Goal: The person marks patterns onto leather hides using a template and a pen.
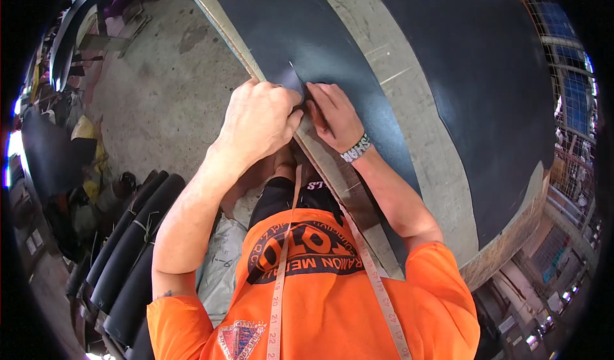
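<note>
A long smooth black sheet (306, 37), which looks like leather or rubber, lies along the near edge of the worktable. My left hand (259, 114) is closed in a fist at the table edge, its fingers on the sheet's border. Close beside it, my right hand (334, 117) has its fingers bent together with the thumb tucked in, pinching the sheet. Between the hands a small flap (291, 78) of the sheet looks raised, with a thin bright line at its tip. The undersides of my fingers are hidden, so a small tool there cannot be ruled out.
Another wide black sheet (470, 78) lies farther right on the grey tabletop (400, 72). Black rolls (131, 245) lean at the lower left above the concrete floor (166, 72). A tape measure (276, 309) hangs down my orange shirt. Wire mesh (566, 91) stands at the right.
</note>
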### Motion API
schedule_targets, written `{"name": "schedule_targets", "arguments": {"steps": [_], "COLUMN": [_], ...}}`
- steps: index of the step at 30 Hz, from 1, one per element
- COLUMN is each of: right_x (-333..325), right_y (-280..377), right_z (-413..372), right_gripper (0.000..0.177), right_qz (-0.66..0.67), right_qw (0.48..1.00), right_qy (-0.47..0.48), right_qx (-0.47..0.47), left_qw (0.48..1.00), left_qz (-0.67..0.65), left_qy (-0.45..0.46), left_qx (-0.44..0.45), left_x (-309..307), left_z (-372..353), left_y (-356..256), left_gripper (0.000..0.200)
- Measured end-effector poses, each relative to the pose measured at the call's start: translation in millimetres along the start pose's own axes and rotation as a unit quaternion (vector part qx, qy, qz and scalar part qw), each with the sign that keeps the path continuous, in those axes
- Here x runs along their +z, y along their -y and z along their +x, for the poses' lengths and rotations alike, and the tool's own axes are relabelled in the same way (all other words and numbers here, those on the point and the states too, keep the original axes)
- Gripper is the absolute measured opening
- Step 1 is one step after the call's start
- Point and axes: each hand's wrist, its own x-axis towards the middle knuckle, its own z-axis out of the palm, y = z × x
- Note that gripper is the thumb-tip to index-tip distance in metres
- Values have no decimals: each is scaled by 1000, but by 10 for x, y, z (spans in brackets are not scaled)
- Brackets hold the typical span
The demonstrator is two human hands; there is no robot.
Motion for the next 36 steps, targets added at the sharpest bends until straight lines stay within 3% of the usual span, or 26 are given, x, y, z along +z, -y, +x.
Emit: {"name": "schedule_targets", "arguments": {"steps": [7, 13, 16, 20, 23, 31, 36], "right_x": [44, 71, 103, 50, 71, 231, 272], "right_y": [-15, -42, -33, -21, -15, -134, -187], "right_z": [146, 133, 160, 207, 210, 549, 634], "right_gripper": [59, 59, 56, 48, 45, 44, 46], "right_qz": [14, -4, -8, -9, -5, 16, 21], "right_qw": [1000, 998, 999, 999, 1000, 999, 999], "right_qy": [25, 56, 35, 33, 24, 25, 5], "right_qx": [-7, 15, 8, 0, -5, -18, -43], "left_qw": [999, 980, 982, 999, 994, 995, 992], "left_qz": [0, 131, 130, 23, 46, 39, 33], "left_qy": [33, 75, 65, -10, 86, 87, 109], "left_qx": [6, -126, -117, -38, -50, -11, -49], "left_x": [-68, 47, 183, 360, 197, -108, -256], "left_z": [93, 50, 37, 51, 169, 205, 191], "left_y": [46, 55, 152, 333, 243, 301, 268], "left_gripper": [18, 18, 16, 17, 17, 19, 18]}}
